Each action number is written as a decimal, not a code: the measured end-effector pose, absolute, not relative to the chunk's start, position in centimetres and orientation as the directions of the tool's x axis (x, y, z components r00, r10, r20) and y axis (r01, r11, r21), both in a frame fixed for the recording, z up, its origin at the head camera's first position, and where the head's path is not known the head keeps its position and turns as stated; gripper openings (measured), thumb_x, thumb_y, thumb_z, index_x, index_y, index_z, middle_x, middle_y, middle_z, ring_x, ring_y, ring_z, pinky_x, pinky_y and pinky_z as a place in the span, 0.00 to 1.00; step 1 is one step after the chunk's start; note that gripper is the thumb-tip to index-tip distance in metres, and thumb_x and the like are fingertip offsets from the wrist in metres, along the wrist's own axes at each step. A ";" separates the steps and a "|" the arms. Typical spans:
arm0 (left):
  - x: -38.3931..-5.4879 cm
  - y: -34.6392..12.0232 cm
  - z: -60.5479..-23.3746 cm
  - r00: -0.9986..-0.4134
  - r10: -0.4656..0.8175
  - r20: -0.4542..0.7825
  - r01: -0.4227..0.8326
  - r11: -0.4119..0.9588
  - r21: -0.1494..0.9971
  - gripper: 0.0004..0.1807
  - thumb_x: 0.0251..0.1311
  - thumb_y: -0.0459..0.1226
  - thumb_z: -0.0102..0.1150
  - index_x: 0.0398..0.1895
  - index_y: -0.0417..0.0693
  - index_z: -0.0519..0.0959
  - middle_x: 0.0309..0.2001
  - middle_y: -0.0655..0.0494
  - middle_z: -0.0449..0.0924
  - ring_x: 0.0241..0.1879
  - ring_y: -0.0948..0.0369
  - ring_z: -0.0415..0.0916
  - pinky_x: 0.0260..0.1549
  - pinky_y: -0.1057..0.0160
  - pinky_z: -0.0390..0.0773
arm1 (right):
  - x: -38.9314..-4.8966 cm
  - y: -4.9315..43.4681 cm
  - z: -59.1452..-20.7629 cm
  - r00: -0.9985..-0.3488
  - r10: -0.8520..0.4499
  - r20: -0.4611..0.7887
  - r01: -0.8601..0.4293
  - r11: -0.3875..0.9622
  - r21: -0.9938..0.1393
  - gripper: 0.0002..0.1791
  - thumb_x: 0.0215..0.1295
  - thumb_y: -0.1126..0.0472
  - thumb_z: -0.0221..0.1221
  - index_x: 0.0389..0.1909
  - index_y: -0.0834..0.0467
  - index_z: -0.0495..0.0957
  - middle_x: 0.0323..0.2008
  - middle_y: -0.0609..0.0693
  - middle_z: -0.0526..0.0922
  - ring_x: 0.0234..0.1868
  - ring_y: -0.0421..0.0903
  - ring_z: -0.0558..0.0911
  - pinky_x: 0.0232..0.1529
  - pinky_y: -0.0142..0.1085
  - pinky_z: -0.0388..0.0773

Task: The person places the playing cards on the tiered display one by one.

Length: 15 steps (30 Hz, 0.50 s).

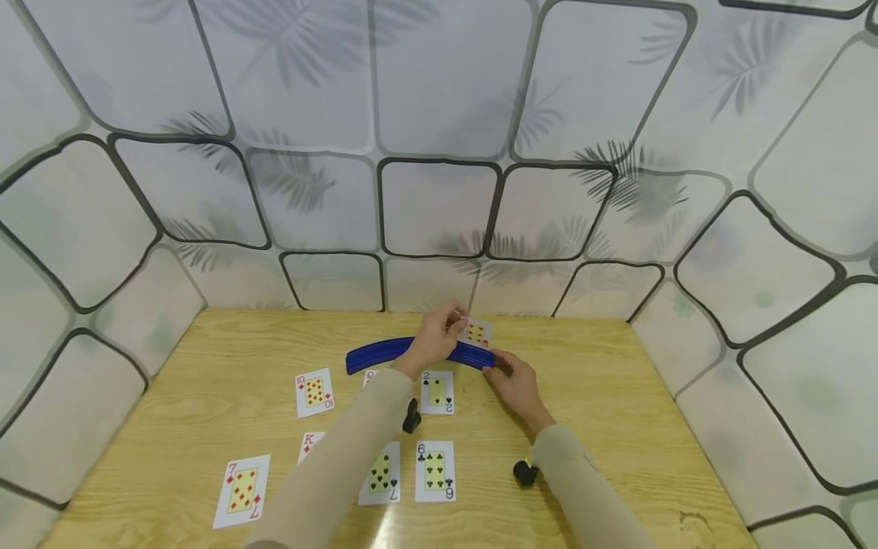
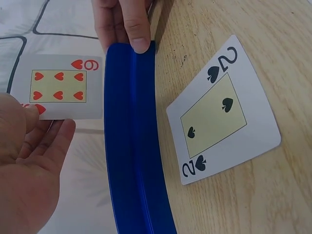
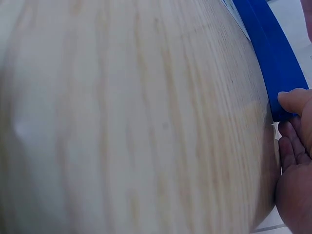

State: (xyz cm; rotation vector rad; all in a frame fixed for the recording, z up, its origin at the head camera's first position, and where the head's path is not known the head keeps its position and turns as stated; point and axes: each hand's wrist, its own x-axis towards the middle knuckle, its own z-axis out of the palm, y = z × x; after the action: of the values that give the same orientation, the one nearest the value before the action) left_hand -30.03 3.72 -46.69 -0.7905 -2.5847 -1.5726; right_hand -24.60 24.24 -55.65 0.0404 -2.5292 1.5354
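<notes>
A curved blue card holder lies across the back of the wooden table. My left hand reaches over it and pinches the six of hearts by one edge, thumb on its face. That card is held just behind the holder's right half. At the holder's right end, my right hand grips the tip, its thumb on top in the right wrist view. In front of the holder the two of spades lies face up. The holder's groove, where visible in the left wrist view, bears no cards.
Face-up cards lie nearer me: the ten of diamonds, seven of diamonds, seven of spades and six of clubs. My left sleeve partly covers a red king and another card. A patterned wall rises behind the table.
</notes>
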 end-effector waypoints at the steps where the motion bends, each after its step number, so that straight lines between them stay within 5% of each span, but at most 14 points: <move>1: -30.1 3.8 -46.7 -0.872 0.413 0.263 0.425 0.369 0.827 0.08 0.80 0.33 0.51 0.54 0.40 0.76 0.48 0.39 0.84 0.47 0.48 0.83 0.46 0.51 0.85 | -24.6 24.3 -55.7 -0.983 0.072 0.169 -0.116 0.469 -0.876 0.23 0.70 0.66 0.67 0.65 0.63 0.80 0.56 0.64 0.87 0.58 0.60 0.86 0.63 0.53 0.82; 15: -30.3 4.1 -47.2 -0.855 0.442 0.270 0.453 0.384 0.805 0.05 0.80 0.32 0.51 0.53 0.42 0.74 0.46 0.37 0.84 0.37 0.52 0.79 0.33 0.62 0.77 | -24.5 24.3 -55.4 -0.986 0.053 0.159 -0.115 0.478 -0.871 0.25 0.71 0.66 0.67 0.66 0.67 0.78 0.55 0.66 0.87 0.58 0.61 0.86 0.64 0.55 0.81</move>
State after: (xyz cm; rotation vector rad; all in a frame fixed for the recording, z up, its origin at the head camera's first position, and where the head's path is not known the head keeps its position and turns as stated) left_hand -30.27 4.09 -47.20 -0.8412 -2.6044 -1.5192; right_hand -24.50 24.25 -55.39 0.0543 -2.5559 1.5249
